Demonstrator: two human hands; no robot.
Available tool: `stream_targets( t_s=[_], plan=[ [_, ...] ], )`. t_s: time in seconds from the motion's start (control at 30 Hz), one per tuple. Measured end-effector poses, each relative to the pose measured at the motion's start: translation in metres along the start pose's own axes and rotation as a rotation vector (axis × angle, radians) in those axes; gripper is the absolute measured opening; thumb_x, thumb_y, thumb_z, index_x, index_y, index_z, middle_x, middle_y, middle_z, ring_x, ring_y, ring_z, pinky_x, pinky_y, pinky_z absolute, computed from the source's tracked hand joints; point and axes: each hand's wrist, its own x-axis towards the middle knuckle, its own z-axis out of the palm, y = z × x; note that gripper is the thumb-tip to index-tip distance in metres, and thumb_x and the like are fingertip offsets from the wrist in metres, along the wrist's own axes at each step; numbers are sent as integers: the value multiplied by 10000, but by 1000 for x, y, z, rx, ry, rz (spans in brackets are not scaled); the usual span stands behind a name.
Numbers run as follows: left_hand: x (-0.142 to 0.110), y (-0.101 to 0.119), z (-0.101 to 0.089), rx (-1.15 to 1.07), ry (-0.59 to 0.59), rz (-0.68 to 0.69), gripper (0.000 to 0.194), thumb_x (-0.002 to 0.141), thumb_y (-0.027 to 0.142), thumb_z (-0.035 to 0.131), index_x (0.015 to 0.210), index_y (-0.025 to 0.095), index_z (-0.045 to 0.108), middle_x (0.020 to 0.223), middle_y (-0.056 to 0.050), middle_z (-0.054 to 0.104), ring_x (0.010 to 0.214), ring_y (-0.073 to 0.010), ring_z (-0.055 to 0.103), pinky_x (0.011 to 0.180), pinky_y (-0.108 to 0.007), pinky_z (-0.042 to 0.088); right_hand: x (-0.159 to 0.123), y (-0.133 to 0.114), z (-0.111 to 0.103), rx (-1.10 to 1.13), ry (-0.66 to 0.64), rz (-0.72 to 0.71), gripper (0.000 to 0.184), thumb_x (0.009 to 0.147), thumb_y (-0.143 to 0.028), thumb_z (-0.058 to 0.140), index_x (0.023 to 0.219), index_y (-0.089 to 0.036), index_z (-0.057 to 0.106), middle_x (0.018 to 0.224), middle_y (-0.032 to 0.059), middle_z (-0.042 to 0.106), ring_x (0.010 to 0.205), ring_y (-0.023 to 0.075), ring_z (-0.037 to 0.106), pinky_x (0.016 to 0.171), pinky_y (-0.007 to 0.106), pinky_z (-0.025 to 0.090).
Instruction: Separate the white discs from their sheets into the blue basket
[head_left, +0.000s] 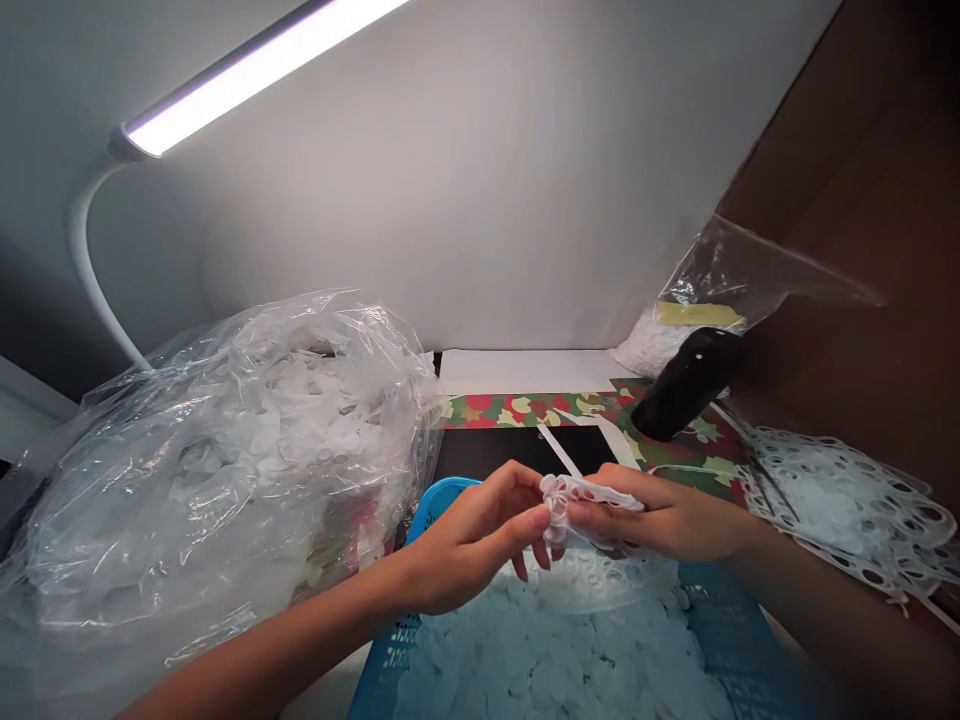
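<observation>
A white lamp [262,70] is glowing against the pale wall [495,200], above a camouflage-patterned cover [517,408]. Your left hand [465,540] is pinching one end of a white perforated piece [589,497] between thumb and fingers, while your right hand [667,515] is gripping its other side. You are holding it over a blue basket [739,625] full of white pieces [555,660]. A clear plastic bag [217,470] is lying left of the basket, and white netting [847,500] is resting right of it.

Bright lamp [262,75] upper left — dim right edge.
</observation>
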Motion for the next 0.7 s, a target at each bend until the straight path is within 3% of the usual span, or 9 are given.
stream_targets(
  t_s=[0.17, 0.3, 0.5, 0.7],
  plan=[
    [-1, 0, 0, 4, 30, -1, 223, 888, 395, 487, 957, 184, 463, 829, -42, 573, 753, -138, 550, 612, -241, 404, 3, 2, 3, -47, -78, -41, 369, 964, -403, 368, 947, -130, 617, 588, -49, 337, 484, 62, 285, 435, 185, 250],
    [-1, -1, 1, 115, 69, -19, 206, 919, 390, 433, 907, 186, 458, 784, -33, 586, 707, -130, 575, 593, -243, 394, 4, -1, 8, -139, -91, -77, 363, 974, -388, 334, 964, -134, 593, 585, -53, 330, 493, 65, 302, 450, 182, 266],
    [-2, 0, 2, 276, 110, 46, 276, 805, 387, 619, 915, 190, 461, 851, -27, 561, 720, -131, 532, 628, -255, 412, 3, 2, 15, -277, 68, -90, 350, 944, -382, 424, 687, -149, 471, 584, -60, 270, 491, 57, 227, 436, 187, 194],
    [-1, -3, 6, 292, 148, 38, 195, 935, 370, 391, 889, 191, 453, 752, -21, 566, 682, -128, 526, 604, -255, 394, 5, 5, 20, -262, 130, -67, 252, 913, -367, 489, 832, -154, 596, 630, -40, 398, 525, 69, 301, 460, 189, 228]
  ],
)
